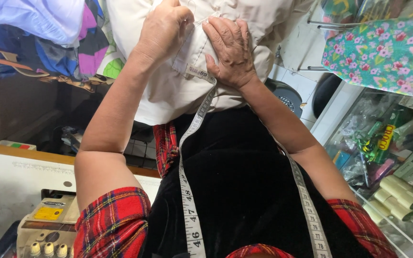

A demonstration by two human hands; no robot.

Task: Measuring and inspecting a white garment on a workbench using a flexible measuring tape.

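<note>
Nearest the camera, a white cloth measuring tape (188, 191) with black markings hangs around the person's neck, its two strands running down over a black velvety garment (240, 186) worn with red tartan sleeves (113, 224). One strand climbs from that garment to the pale cream fabric garment (178, 91) held up beyond it, and its end lies flat against the cream cloth.

The right hand (230, 52) is spread palm-down on the cream garment, fingers extended and pressing the cloth, with the thumb resting just beside the tape's end; it pins rather than grasps. The left hand (163, 31) is curled on the same garment just to the side of the right hand, fingertips pinched narrowly together on a small fold of the cream fabric near its upper edge. Whether a pin or needle sits between those fingertips cannot be told.

Below the cream garment on the left-arm side stands a beige sewing machine (44, 227) on a white wooden-edged table (20, 177). On the opposite side of the cream garment is a glass display case (388, 162) holding packets and cream thread spools. Beyond it lies a turquoise floral cloth (383, 52). Behind the cream garment on the left-arm side hang multicoloured fabrics (63, 43).
</note>
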